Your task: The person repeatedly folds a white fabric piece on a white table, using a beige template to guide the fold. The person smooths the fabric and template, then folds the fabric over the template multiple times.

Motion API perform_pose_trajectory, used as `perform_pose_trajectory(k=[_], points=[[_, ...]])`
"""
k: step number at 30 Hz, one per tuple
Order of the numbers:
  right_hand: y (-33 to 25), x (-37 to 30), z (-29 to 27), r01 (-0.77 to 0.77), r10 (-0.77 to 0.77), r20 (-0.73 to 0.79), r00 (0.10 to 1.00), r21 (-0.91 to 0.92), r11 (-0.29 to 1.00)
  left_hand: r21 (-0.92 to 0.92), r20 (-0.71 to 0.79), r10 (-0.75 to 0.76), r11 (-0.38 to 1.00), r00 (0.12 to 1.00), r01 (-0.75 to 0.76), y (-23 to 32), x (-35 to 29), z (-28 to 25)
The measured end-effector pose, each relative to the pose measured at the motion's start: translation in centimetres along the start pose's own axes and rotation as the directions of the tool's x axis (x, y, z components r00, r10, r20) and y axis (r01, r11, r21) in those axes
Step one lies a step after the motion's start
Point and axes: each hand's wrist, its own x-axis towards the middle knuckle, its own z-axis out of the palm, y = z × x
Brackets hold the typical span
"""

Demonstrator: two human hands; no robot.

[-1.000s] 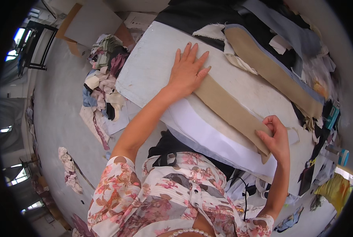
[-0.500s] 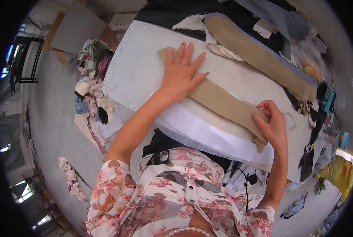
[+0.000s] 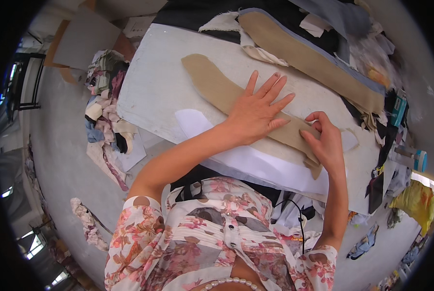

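A long curved strip of tan fabric [image 3: 205, 80] lies across the pale board, with white strips [image 3: 256, 162] between it and me. My left hand [image 3: 258, 114] rests flat on the middle of the tan strip, fingers spread and holding nothing. At the strip's right end, my right hand [image 3: 327, 140] is curled with thumb and forefinger on the fabric; its other fingers are partly hidden. A small flap of tan cloth hangs toward me below that hand.
Farther back lies a stack of tan and blue-grey strips [image 3: 314, 60] beside white scraps [image 3: 260, 54]. Piled fabric scraps [image 3: 105, 106] stand left of the board [image 3: 149, 72]. A teal box [image 3: 399, 110] and a dark flat object [image 3: 375, 193] sit at the right.
My left hand has slid right and toward me along the tan strip, uncovering its left end. My right hand stays at the right end. The whole view has shifted slightly.
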Motion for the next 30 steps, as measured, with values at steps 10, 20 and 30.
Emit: perform_pose_trajectory(k=[10,20,30], points=[[2.2,-0.9,-2.3,-0.067,0.068,-0.037,0.997,0.02,0.998,0.011,0.036,0.019,1.0,0.999,-0.02,0.1,0.0,0.4],[2.4,-0.6,-1.5,-0.035,0.032,-0.047,0.998,-0.079,0.996,-0.05,0.013,0.174,0.984,0.985,-0.173,5.2,2.8,1.8],[5.7,-4.3,-7.8,-0.168,0.193,-0.054,0.98,0.298,0.94,-0.071,0.033,0.192,0.979,0.981,-0.189,5.3,3.3,2.6]])
